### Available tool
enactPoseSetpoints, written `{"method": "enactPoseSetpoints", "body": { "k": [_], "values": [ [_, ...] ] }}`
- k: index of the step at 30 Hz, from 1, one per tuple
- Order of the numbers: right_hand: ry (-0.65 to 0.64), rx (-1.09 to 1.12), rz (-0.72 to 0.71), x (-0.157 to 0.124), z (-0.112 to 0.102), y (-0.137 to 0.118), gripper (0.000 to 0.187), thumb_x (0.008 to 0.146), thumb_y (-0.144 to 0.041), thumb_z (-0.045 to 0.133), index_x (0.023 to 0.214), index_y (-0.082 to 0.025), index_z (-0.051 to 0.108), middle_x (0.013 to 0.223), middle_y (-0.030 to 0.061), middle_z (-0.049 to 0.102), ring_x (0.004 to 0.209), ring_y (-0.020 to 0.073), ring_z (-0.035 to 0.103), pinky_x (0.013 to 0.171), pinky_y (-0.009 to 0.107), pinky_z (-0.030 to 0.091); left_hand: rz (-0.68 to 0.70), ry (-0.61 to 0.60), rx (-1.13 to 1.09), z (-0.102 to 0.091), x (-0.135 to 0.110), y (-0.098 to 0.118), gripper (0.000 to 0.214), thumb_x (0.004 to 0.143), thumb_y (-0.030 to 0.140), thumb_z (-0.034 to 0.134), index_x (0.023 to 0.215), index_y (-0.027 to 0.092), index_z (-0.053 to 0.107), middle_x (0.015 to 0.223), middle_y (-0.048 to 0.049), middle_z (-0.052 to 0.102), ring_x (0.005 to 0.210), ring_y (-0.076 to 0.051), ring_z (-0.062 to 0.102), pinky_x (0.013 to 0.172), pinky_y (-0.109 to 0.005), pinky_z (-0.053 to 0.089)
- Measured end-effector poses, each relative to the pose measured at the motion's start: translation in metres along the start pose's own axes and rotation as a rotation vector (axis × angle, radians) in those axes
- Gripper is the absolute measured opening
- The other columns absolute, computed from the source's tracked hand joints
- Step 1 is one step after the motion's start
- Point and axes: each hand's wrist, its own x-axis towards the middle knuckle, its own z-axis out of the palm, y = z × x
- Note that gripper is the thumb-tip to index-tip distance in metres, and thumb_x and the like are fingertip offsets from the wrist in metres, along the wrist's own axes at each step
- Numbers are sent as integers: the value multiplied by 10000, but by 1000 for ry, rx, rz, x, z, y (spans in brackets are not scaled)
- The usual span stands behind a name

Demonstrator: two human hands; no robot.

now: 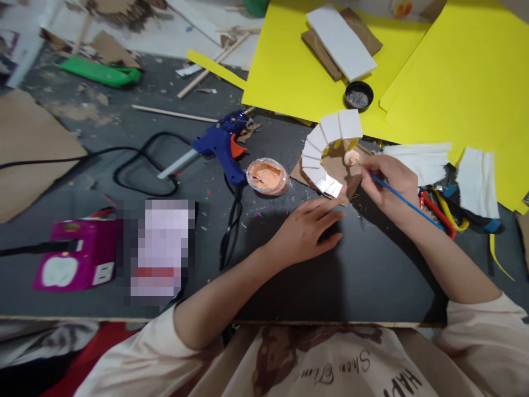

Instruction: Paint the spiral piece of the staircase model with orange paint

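A curved model staircase of white steps stands on a brown cardboard base. My right hand pinches a thin paintbrush with a blue handle. Its tip is at a small round cream-and-peach piece inside the curve; whether they touch I cannot tell. My left hand lies with fingers spread at the base's near edge, the fingertips at or touching the cardboard by the lowest step. A clear tub of peach paint sits to the left of the staircase.
Left of the tub lies a blue glue gun with its black cord. A phone and a purple box are at the near left. Pliers lie right of my right hand. Behind are yellow sheets and a black cap.
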Motion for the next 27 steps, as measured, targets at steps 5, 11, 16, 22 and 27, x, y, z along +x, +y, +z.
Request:
{"method": "enactPoseSetpoints", "body": {
  "k": [5, 11, 16, 22, 27],
  "values": [
    [32, 49, 78, 2, -3, 1, 73, 886, -230, 525, 904, -213, 593, 779, 29, 668, 695, 158, 621, 643, 282, 490, 9, 26, 14, 0, 0, 0, 279, 904, 309, 501, 1106, 144, 598, 1312, -141, 592, 1127, -262, 593, 954, -423, 500],
    [-1, 123, 132, 3, -5, 5, 63, 871, -235, 535, 887, -216, 593, 773, 13, 673, 665, 140, 629, 614, 264, 500, 4, 17, 22, 0, 0, 0, 282, 904, 313, 501, 1114, 152, 599, 1315, -132, 594, 1133, -256, 596, 960, -420, 500],
    [49, 221, 280, 5, -4, 11, 19, 849, -241, 569, 840, -225, 569, 666, -24, 620, 535, 110, 572, 483, 232, 455, -7, 4, -5, 0, 0, 0, 281, 905, 312, 505, 1115, 151, 600, 1342, -139, 573, 1152, -266, 585, 968, -440, 494],
    [41, 437, 371, 9, -7, -4, 147, 840, -345, 632, 816, -212, 574, 724, -31, 627, 608, 96, 604, 539, 222, 492, 5, 28, -41, 1, 2, -1, 271, 902, 299, 509, 1114, 149, 583, 1334, -142, 579, 1137, -272, 594, 947, -447, 503],
    [-220, 672, 305, 27, -6, -32, 165, 910, -301, 534, 977, -195, 642, 921, 13, 687, 794, 113, 661, 671, 244, 536, 13, 35, -63, 0, 3, -1, 283, 894, 289, 532, 1132, 143, 575, 1308, -150, 592, 1156, -271, 578, 950, -446, 493]
  ]
}}
